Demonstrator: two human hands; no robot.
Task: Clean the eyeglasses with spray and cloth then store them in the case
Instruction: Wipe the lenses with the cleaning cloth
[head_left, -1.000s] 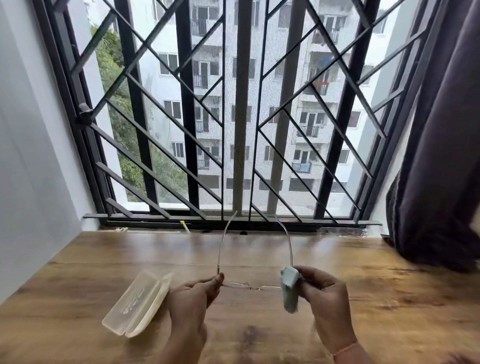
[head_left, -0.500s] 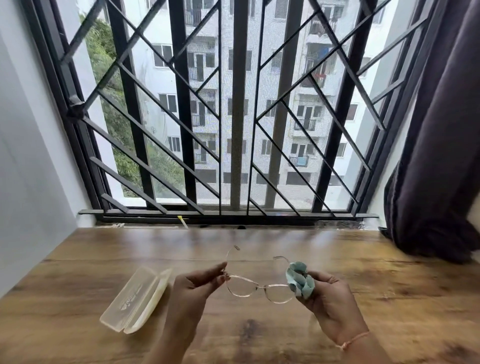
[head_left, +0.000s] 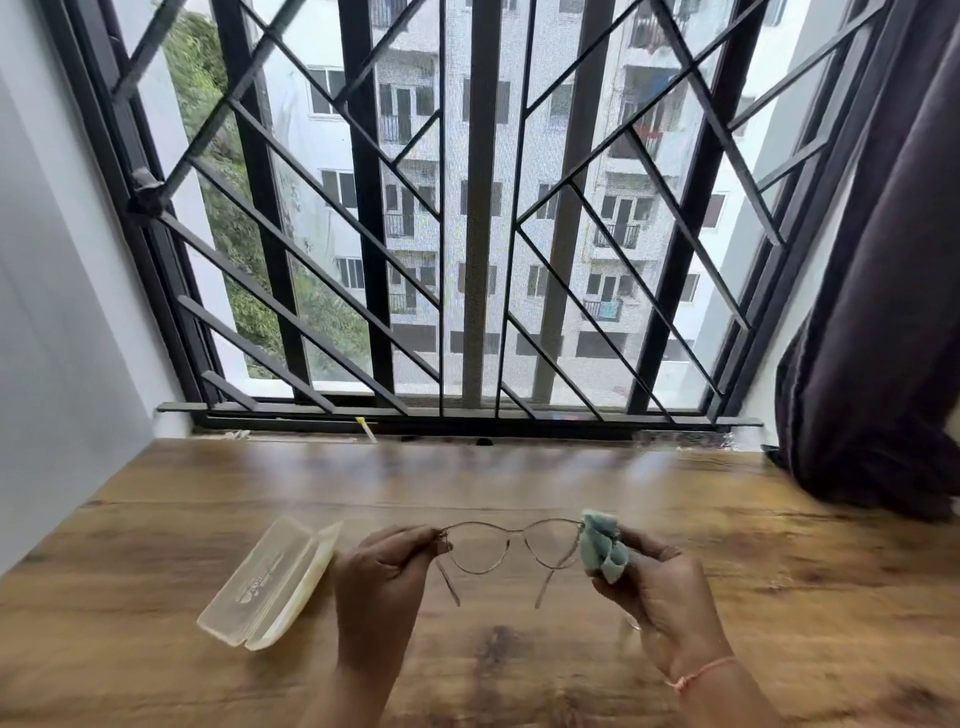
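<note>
Now in the hands: a pair of eyeglasses, held up above the counter with the lenses facing away from the person and both arms unfolded, pointing back and down.
Left hand: closed in a pinch on the left corner of the frame, by the hinge. Gripping at the metal edge looks deliberate, since it keeps fingertips off the lens.
Right hand: curled around a bunched pale green cloth, which it presses against the right end of the frame. Whether the cloth wraps both faces of that lens cannot be told; the folds hide the spot.
Why held in the air: with one hand steadying each end, the thin frame is braced against the rubbing and neither lens touches the wood.
Case: a pale translucent box lying open on the counter, just beside the left hand, with nothing seen inside. Its place close by and its raised lid suit a short move once wiping ends.
Spray: no bottle shows anywhere in view.
Step, as a judgement: wiping the right lens, with folding the arms and storing not yet done.
Risk, as a judgement: the wire frame looks easy to bend if the cloth hand presses hard.
Surroundings: a barred window behind the counter and a dark curtain at the right.
</note>
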